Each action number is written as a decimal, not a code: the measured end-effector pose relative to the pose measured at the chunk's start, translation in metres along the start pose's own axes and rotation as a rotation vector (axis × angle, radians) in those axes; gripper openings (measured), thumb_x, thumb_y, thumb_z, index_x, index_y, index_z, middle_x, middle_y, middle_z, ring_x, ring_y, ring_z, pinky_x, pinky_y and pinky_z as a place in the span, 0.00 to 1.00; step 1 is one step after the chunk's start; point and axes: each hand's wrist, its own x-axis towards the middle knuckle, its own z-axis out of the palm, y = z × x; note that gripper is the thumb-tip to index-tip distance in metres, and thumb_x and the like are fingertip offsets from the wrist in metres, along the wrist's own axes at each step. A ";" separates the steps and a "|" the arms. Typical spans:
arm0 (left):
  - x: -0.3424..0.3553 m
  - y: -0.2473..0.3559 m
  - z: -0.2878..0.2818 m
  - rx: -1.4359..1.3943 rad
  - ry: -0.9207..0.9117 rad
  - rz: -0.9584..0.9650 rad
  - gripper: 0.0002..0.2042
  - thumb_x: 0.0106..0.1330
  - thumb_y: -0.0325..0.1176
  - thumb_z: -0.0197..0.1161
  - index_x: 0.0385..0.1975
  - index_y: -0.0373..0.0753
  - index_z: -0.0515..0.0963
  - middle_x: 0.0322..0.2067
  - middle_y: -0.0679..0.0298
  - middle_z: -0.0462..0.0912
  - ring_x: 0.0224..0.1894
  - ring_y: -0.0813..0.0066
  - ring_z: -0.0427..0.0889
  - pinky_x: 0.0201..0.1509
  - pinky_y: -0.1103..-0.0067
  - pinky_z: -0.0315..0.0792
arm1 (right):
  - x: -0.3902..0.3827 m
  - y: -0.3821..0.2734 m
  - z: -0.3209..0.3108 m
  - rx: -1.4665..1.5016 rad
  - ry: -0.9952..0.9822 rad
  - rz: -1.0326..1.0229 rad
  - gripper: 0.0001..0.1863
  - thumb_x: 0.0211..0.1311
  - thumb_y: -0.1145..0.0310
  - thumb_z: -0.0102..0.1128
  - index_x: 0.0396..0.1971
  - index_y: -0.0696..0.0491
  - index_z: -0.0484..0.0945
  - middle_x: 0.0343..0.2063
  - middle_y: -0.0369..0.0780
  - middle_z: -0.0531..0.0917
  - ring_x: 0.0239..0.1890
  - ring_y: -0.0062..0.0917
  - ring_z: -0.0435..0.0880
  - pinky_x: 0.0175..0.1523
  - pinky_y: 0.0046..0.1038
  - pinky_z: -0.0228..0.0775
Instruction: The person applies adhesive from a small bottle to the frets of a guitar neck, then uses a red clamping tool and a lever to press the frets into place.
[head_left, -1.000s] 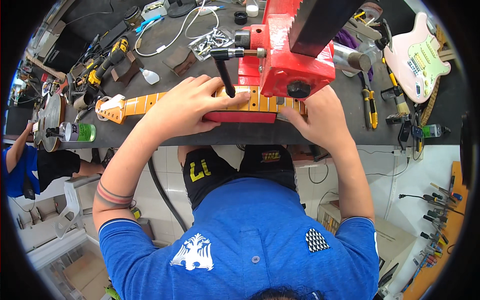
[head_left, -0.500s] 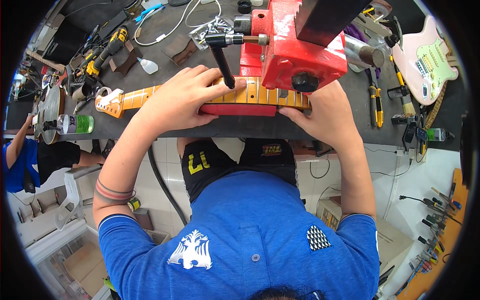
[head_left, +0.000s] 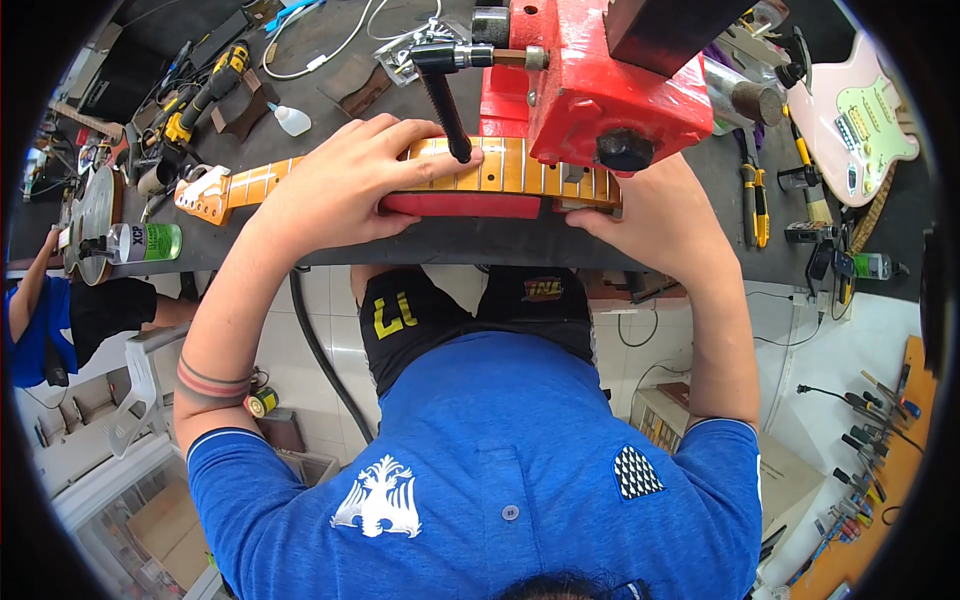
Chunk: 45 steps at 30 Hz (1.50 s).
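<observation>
A guitar neck (head_left: 460,177) with a maple-coloured fretboard lies crosswise under a red arbor press (head_left: 620,95). Its headstock (head_left: 203,195) points left, and a red support block (head_left: 465,205) sits beneath the neck. My left hand (head_left: 345,185) wraps round the neck, fingers across the fretboard and thumb at the near side by the block. On the other side, my right hand (head_left: 675,215) grips the body end, its thumb at the near edge and its fingers hidden behind the press. A small grey block (head_left: 573,173) shows at the fretboard below the press head. The press's black lever handle (head_left: 445,115) hangs down beside my left fingers.
Yellow-handled pliers (head_left: 753,195) and a pink guitar body (head_left: 850,125) lie to the right. At the left are a yellow-black power drill (head_left: 205,90), a small white bottle (head_left: 292,120) and a green-labelled bottle (head_left: 150,242). Another person's arm (head_left: 38,270) shows at far left.
The guitar neck, its red block and my left hand have slid slightly left relative to the press. Both hands keep their hold. The whole view has shifted a little.
</observation>
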 end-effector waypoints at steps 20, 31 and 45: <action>-0.001 -0.004 0.007 -0.047 0.029 0.002 0.47 0.49 0.33 0.84 0.76 0.60 0.75 0.67 0.58 0.79 0.66 0.50 0.79 0.71 0.58 0.75 | -0.006 -0.001 0.013 -0.067 0.042 0.012 0.37 0.47 0.58 0.88 0.56 0.53 0.80 0.52 0.44 0.84 0.55 0.44 0.83 0.58 0.43 0.76; -0.024 0.007 0.001 0.112 0.268 -0.038 0.46 0.56 0.45 0.82 0.78 0.46 0.72 0.67 0.55 0.80 0.65 0.50 0.80 0.74 0.58 0.71 | -0.011 0.002 0.015 -0.104 0.006 0.036 0.35 0.50 0.55 0.86 0.56 0.55 0.82 0.49 0.47 0.86 0.51 0.47 0.84 0.57 0.45 0.77; -0.247 -0.097 0.058 -0.237 1.692 -0.857 0.36 0.71 0.23 0.62 0.76 0.33 0.53 0.70 0.43 0.70 0.69 0.57 0.76 0.72 0.61 0.73 | 0.001 -0.003 0.018 -0.155 0.105 -0.089 0.35 0.53 0.41 0.84 0.44 0.58 0.84 0.28 0.46 0.88 0.33 0.46 0.90 0.40 0.42 0.81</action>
